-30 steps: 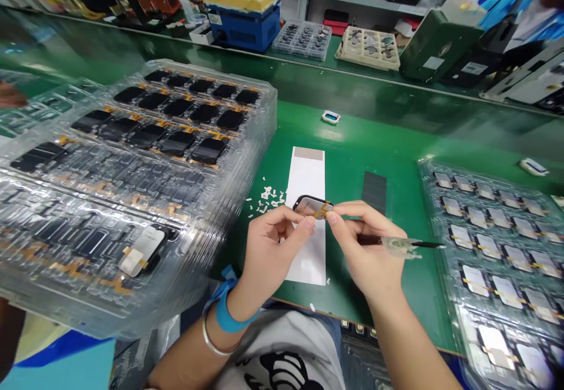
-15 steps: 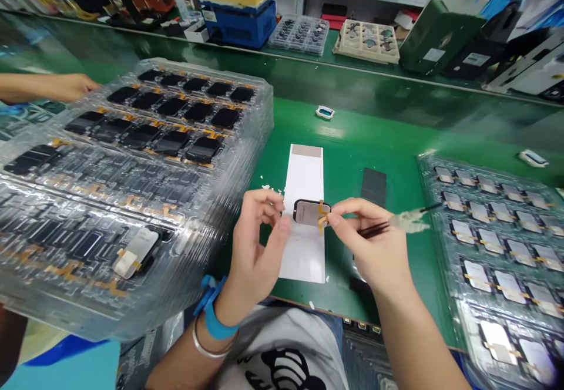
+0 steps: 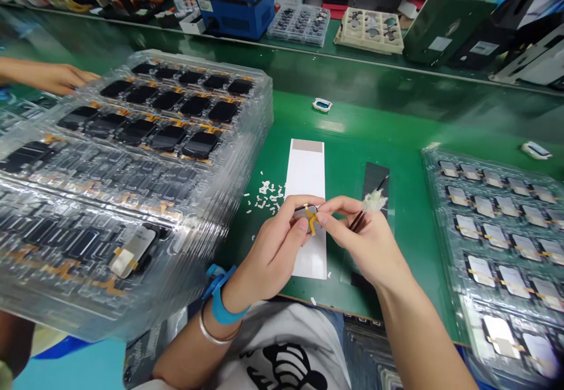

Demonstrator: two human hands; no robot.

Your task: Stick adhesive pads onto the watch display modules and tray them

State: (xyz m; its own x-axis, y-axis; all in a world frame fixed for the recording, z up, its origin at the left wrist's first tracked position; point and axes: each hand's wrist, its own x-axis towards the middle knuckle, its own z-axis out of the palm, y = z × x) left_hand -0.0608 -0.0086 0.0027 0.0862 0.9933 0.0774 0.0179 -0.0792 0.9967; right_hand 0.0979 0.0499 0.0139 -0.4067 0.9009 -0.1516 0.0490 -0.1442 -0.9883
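A small watch-type display screen with a grey back and an orange flex cable is held over a white strip. My left hand is closed on its left side, thumb on the back and fingers partly hidden. The thumb and forefinger of my right hand pinch its right edge near the cable. Lying across that same hand are thin black tweezers with a whitish wad wrapped around them. Beneath both hands lies the white strip with a grey end.
Left stands a tall stack of clear trays holding black screens. Another tray with grey-backed screens lies right. White scraps litter the green table beside the strip; a dark strip lies right. Another person's hand reaches in at far left.
My left hand has moved right and closed on the screen, which my right hand alone held before. The right hand has turned, swinging the tweezers' end upward. More white scraps now show.
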